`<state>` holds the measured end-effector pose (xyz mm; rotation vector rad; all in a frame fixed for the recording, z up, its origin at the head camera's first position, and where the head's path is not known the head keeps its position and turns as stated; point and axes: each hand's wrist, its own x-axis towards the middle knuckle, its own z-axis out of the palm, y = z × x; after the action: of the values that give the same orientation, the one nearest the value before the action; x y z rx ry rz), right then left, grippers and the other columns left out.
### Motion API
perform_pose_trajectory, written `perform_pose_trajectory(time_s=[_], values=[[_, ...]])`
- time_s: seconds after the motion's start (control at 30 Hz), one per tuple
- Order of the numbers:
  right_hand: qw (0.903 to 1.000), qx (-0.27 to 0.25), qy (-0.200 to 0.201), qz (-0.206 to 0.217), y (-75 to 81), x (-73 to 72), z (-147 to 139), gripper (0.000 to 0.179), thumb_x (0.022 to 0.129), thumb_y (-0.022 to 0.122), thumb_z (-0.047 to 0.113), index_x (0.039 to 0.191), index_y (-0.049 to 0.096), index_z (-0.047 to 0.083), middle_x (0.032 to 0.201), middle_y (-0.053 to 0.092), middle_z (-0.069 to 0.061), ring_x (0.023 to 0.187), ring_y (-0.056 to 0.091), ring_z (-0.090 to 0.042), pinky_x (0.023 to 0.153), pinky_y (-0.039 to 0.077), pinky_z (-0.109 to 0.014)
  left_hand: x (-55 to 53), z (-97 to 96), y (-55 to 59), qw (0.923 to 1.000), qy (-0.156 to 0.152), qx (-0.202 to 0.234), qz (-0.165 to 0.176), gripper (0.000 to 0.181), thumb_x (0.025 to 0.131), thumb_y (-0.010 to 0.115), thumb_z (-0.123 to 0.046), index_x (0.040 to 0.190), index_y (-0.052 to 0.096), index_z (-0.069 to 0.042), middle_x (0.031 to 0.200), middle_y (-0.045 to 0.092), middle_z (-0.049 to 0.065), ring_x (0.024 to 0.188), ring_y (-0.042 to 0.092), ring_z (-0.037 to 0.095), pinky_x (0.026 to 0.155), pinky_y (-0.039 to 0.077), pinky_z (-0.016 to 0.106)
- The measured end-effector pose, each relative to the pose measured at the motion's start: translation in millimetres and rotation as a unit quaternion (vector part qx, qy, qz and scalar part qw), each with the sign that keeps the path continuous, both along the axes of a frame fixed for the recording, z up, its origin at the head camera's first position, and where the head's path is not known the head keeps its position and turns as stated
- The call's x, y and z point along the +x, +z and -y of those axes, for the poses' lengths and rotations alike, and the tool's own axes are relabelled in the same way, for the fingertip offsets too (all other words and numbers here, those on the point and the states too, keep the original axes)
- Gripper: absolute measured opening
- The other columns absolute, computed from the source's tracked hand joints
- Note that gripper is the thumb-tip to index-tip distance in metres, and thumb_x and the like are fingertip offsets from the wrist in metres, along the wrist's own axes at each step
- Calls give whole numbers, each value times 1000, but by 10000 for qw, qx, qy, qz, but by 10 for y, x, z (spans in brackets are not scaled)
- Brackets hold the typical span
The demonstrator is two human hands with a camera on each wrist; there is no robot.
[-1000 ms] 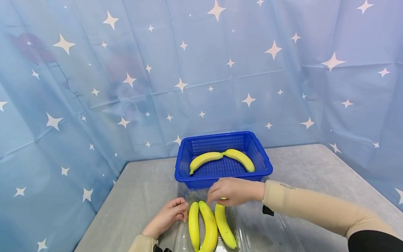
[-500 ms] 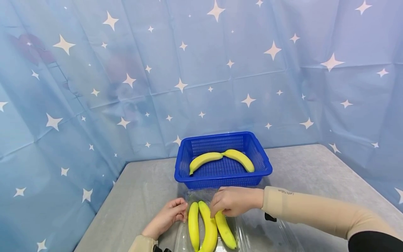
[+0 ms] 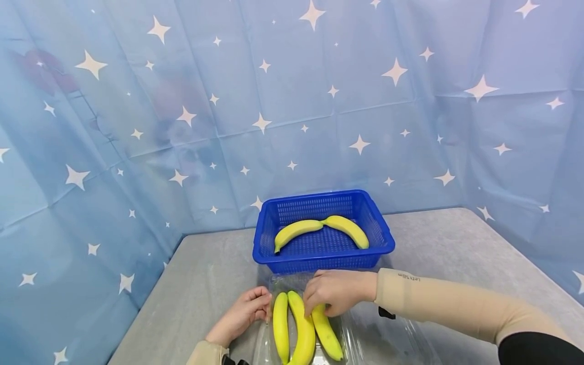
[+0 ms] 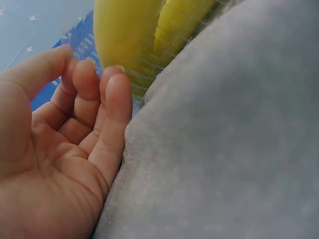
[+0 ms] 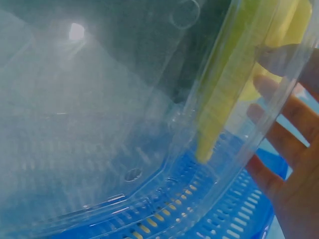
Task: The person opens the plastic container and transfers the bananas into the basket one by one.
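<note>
Three bananas lie lengthwise in a clear plastic clamshell container (image 3: 262, 350): a left banana (image 3: 281, 329), a middle banana (image 3: 303, 337) and a right banana (image 3: 327, 334). My left hand (image 3: 244, 313) pinches the container's left edge between thumb and fingers; the left wrist view shows its fingers bent beside the clear wall. From above, my right hand (image 3: 339, 291) grips the upper end of the right banana, its fingertips down between that one and the middle banana. That upper end is hidden under the hand. In the right wrist view, the fingers (image 5: 289, 142) show close to the clear plastic.
Behind the container stands a blue perforated basket (image 3: 324, 259) with two bananas (image 3: 298, 232) inside. The container's clear lid (image 3: 383, 337) lies spread to the right on the grey table (image 3: 205, 268). A blue star-print curtain (image 3: 292, 101) surrounds the table's back and sides.
My right hand has come down and slightly nearer, from above the bananas' tips onto the right banana's upper end. My left hand and the bananas have stayed put.
</note>
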<state>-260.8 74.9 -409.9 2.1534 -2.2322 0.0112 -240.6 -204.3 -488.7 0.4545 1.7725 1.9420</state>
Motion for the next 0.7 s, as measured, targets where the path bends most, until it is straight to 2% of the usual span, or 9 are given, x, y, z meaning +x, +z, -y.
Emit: perform_pose_trajectory(time_s=[0.4,0.7], values=[[9993,236,-76,280,35,20,-1,28,76,66,16,99,64,31,100,54,22,99,46,4,82,36,-23,-7,1,0,10000,-49,-13,-41,16,91,48,-22,83,50,-8,70,53,2,62,55,14,60,48,30],[9975,519,-215,430,24,15,19,31,73,69,17,99,63,33,100,53,24,96,46,7,78,36,-23,-9,6,-10,10000,-4,-28,-38,16,92,46,-20,83,50,-9,71,53,2,62,54,14,59,47,29]])
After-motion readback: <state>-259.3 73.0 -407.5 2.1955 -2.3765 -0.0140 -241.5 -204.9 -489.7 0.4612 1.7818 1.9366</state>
